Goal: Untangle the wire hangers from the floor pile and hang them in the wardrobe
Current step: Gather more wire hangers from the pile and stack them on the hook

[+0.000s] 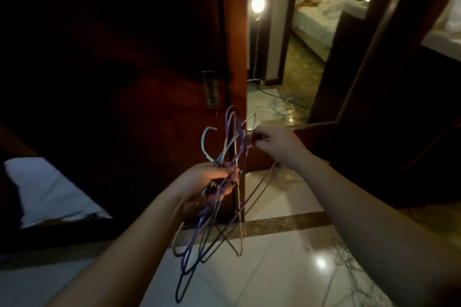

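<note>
My left hand [212,179] grips a bunch of several wire hangers [199,232] at their necks; purple, pale blue and dark ones hang down over the white floor, with their hooks [230,127] sticking up. My right hand [272,142] pinches the neck of one grey hanger [257,197] just right of the bunch, its body trailing down to the right. A loose tangle of thin wire hangers [349,264] lies on the floor at the lower right. The dark wooden wardrobe [124,57] fills the left and centre, its inside too dark to see.
A mirrored wardrobe door [287,45] reflects a lamp, a bed and more hangers on the floor. A second dark door [386,119] stands at the right. A white cushion or mattress [50,192] lies at the left. Glossy white tiles [274,269] with a brown strip cover the floor.
</note>
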